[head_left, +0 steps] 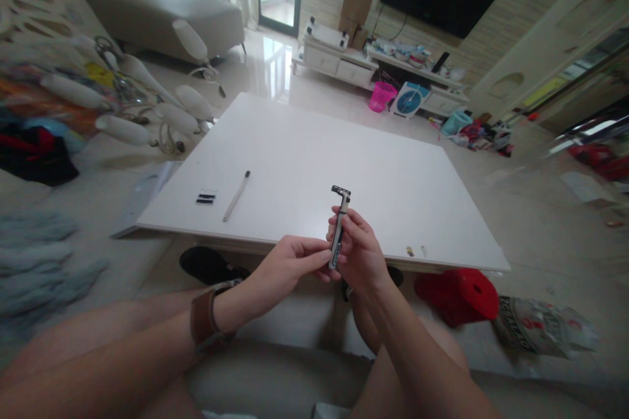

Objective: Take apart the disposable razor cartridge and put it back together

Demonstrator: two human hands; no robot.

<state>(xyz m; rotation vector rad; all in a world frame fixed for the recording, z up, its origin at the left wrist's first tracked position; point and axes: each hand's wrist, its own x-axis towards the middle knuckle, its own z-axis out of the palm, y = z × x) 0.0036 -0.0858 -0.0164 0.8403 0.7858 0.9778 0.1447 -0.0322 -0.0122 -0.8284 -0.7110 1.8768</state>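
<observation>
Just above the near edge of the white table (324, 150), a razor (338, 236) stands nearly upright between both hands, its flat black head at the top. My left hand (297, 260) pinches the bottom of its grey and black handle. Higher up the handle, the fingers and thumb of my right hand (361, 245) close around it. On the table to the left lie a thin white stick with a black tip (236, 196) and a small clear holder with dark strips (206, 197). Two tiny pieces, one of them a brownish bit (409, 251), rest near the front edge at right.
Below the table's right end stand a red stool (459, 294) and a printed bag (543, 326). White lamp shades (128, 129) on curled metal arms crowd the left side. A pink basket (382, 97) and a blue fan (409, 99) stand by the far cabinet.
</observation>
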